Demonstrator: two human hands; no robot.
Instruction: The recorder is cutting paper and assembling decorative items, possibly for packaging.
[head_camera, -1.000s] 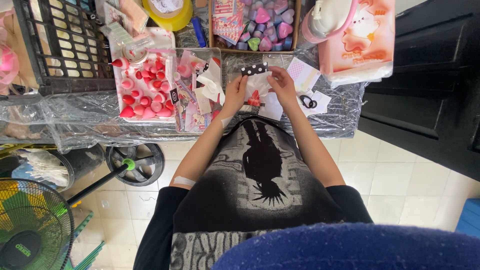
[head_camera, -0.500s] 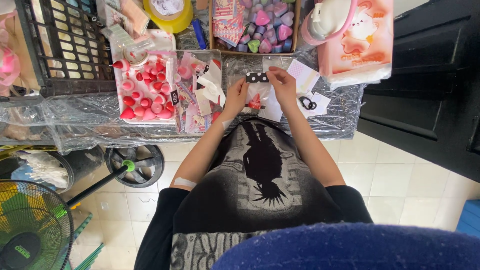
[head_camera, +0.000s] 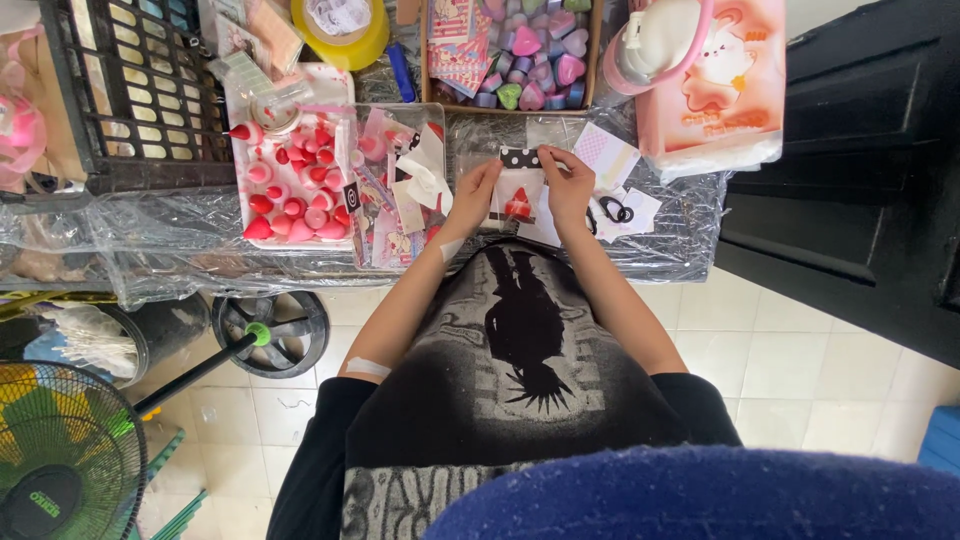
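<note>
Both the left hand (head_camera: 474, 193) and right hand (head_camera: 566, 183) pinched shut on the small clear bag (head_camera: 520, 190) beside the white tray (head_camera: 238, 160), best kept level.

tape roll (head_camera: 340, 25) — yellow; black crate (head_camera: 140, 95); fan (head_camera: 55, 455) — green

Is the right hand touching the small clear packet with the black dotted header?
Touching. The head view shows the right hand with its fingertips pinching the packet's dotted top edge, no gap visible.
</note>
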